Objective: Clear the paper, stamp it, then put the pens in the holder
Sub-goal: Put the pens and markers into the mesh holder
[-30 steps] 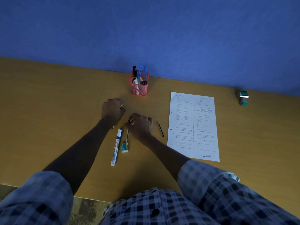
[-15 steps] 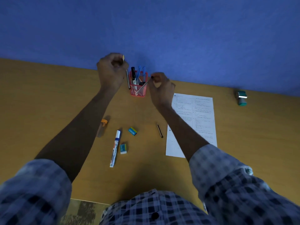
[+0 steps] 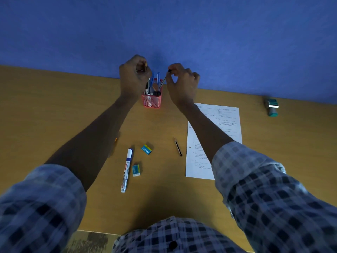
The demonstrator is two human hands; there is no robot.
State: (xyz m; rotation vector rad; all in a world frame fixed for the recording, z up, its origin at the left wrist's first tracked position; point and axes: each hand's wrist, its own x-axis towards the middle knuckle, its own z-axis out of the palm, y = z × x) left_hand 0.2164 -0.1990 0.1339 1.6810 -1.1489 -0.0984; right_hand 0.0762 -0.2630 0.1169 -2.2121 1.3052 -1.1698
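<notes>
Nearest me, a white whiteboard marker (image 3: 126,170) and short black pencil (image 3: 178,147) lie loose at six o'clock of the red mesh pen holder (image 3: 152,100). Above it, my left hand (image 3: 134,77) grips a pencil and my right hand (image 3: 182,83) pinches a thin black pen (image 3: 164,80); the crowded holder could deflect either, or tip.

Plain blue wall (image 3: 182,30) fills the upper part of the view, matte, faintly mottled. Yellow-brown wooden desk (image 3: 54,110) butts straight against it. Light dim and even, soft shadows on desktop. Strip of patterned floor (image 3: 87,241) shows below the desk's near edge.
</notes>
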